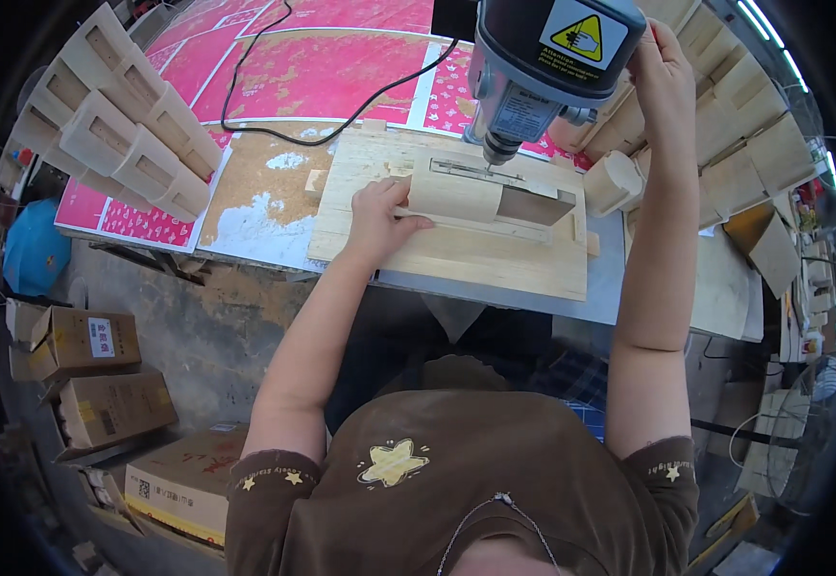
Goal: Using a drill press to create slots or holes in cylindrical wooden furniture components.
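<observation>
My left hand (381, 217) grips the left end of a pale wooden cylinder (456, 195), its thumb along the near side. The cylinder lies on its side on a flat wooden board (495, 267), with a narrow slot along its top. A flat brownish piece (533, 204) shows at its right end. Above the slot hangs the drill press (523, 86), its chuck (500, 150) and thin bit pointing down at the wood. Raised high, my right hand (666, 60) is curled at the right side of the drill head; the head hides its fingertips and whatever they hold.
Wooden cylinders with rectangular cut-outs (134, 134) are stacked at the left of the table; more cylinders (744, 144) are piled at the right. A black cable (341, 130) crosses the pink-patterned tabletop (331, 77). Cardboard boxes (115, 408) stand on the floor at left.
</observation>
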